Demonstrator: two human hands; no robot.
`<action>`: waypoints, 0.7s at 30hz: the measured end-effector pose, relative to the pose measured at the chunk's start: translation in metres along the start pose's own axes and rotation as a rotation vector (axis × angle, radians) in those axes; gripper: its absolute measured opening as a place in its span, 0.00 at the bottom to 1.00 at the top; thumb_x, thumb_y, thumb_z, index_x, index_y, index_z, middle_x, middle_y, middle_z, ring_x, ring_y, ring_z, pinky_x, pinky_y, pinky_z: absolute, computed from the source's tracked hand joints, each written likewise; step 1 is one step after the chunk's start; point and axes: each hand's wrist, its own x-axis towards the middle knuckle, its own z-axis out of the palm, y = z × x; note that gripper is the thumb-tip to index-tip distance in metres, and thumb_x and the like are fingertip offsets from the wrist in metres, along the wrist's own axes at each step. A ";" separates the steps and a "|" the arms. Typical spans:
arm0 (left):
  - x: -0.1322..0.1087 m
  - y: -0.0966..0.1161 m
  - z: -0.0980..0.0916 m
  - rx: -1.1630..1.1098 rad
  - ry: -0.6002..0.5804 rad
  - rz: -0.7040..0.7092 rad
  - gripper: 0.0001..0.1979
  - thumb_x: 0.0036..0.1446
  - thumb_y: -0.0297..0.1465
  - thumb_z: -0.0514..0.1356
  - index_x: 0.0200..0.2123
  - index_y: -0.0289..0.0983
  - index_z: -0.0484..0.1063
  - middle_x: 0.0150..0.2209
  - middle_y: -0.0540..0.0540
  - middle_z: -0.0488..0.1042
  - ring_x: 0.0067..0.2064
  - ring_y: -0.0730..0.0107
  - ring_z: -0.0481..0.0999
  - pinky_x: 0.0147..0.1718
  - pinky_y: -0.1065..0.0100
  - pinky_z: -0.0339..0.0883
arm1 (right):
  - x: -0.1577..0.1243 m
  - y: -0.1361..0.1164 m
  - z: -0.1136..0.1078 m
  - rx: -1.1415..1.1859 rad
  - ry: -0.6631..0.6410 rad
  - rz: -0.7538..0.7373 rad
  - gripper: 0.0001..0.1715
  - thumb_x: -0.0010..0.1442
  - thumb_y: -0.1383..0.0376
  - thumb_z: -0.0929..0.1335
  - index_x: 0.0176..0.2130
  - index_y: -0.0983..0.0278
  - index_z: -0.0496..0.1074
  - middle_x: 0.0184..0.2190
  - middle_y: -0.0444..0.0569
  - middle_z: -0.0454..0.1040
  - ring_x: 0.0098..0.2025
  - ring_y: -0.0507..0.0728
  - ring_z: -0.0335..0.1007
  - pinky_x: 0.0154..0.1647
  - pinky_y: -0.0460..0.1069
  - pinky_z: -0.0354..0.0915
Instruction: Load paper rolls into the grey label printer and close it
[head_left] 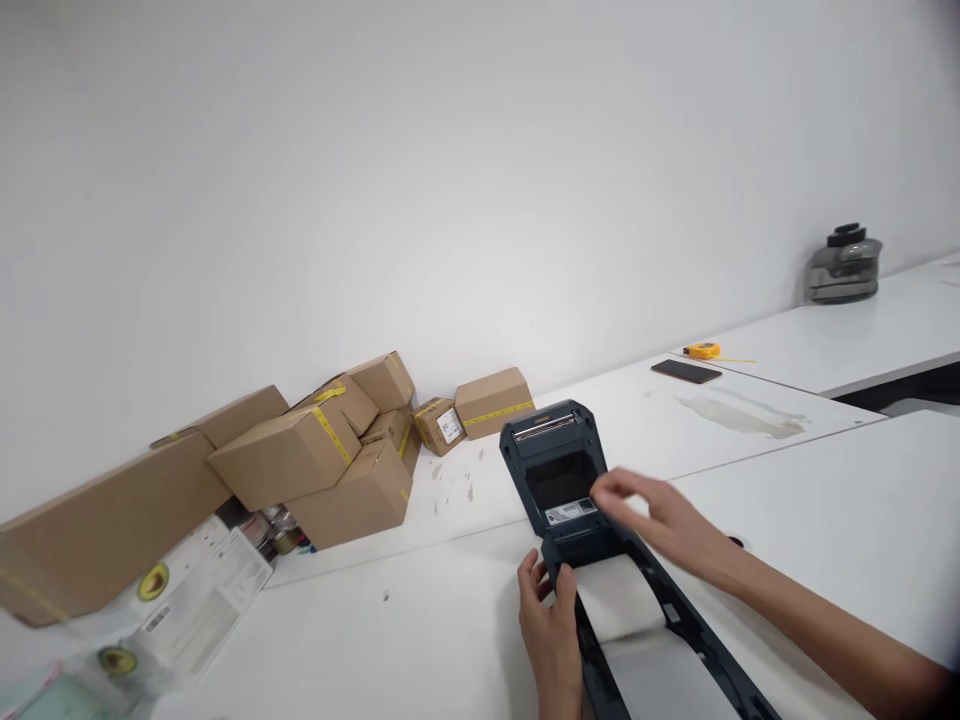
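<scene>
A dark blue label printer [551, 545] lies on the white table, its lid [517, 465] swung up and away from me. Inside the body sits a white label roll [619, 597], with a strip of paper running from it toward me. My left hand [551, 630] grips the printer's left side near the hinge, thumb on the rim and fingers around the outside. My right hand [660, 515] has its fingers curled, with the tips at the lid's lower right edge beside a small printed sticker [570, 512].
Several cardboard boxes [307, 455] with yellow tape are piled against the wall at left. Labelled plastic packages [206, 600] lie nearer me. Beyond the printer are a black phone [686, 371], a yellow tape measure [702, 350] and a smoky clear container [846, 268].
</scene>
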 end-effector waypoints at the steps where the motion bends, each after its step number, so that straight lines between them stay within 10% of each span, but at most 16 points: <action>1: 0.001 -0.001 -0.001 0.025 -0.009 -0.002 0.32 0.56 0.46 0.60 0.58 0.33 0.64 0.55 0.34 0.73 0.52 0.57 0.75 0.50 0.63 0.67 | -0.007 0.004 0.002 -0.079 -0.198 -0.036 0.22 0.62 0.46 0.64 0.44 0.56 0.77 0.43 0.49 0.80 0.46 0.65 0.74 0.48 0.56 0.69; 5: 0.004 -0.003 -0.003 0.086 -0.026 -0.009 0.33 0.56 0.45 0.60 0.60 0.34 0.60 0.53 0.35 0.75 0.50 0.58 0.76 0.49 0.64 0.66 | -0.013 0.024 0.021 -0.360 -0.697 -0.176 0.43 0.45 0.48 0.75 0.58 0.58 0.71 0.56 0.56 0.74 0.59 0.73 0.67 0.61 0.63 0.58; 12: 0.001 0.005 -0.004 0.171 -0.050 0.045 0.32 0.59 0.43 0.56 0.62 0.36 0.56 0.47 0.38 0.80 0.50 0.57 0.78 0.49 0.62 0.63 | -0.002 0.036 0.044 -0.527 -0.706 -0.209 0.48 0.36 0.50 0.77 0.56 0.61 0.72 0.53 0.57 0.75 0.57 0.74 0.67 0.61 0.63 0.56; 21: 0.001 0.006 -0.005 0.161 -0.047 0.007 0.34 0.58 0.43 0.56 0.65 0.38 0.52 0.52 0.39 0.78 0.54 0.57 0.76 0.51 0.64 0.62 | 0.019 -0.002 -0.007 -0.124 -1.011 0.068 0.46 0.32 0.53 0.80 0.51 0.60 0.73 0.47 0.48 0.77 0.48 0.67 0.73 0.48 0.55 0.68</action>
